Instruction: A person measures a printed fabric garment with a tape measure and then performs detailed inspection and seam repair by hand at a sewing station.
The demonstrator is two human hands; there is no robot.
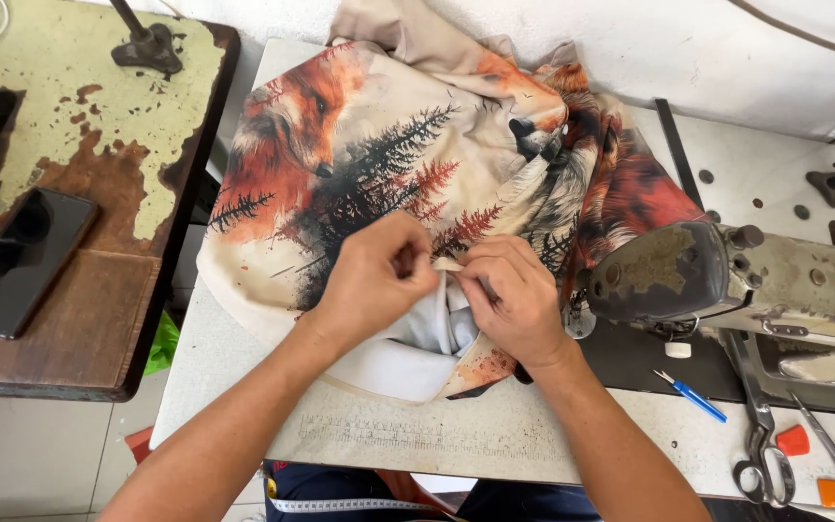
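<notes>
Right of the fingers: sewing machine [727,280], blue seam ripper [692,395], scissors [761,440]. Far left of the fingers: phone [19,261] on worn side table [89,338].

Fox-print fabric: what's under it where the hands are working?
Under the fox-print fabric lies the pale table. Left hand and right hand pinch its edge, baring a white lining. The tabletop beneath the cloth is covered.

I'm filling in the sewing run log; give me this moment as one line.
left hand: pinching fabric edge | right hand: pinching same edge | printed fox fabric: bunched on table | sewing machine: right of hands
</notes>
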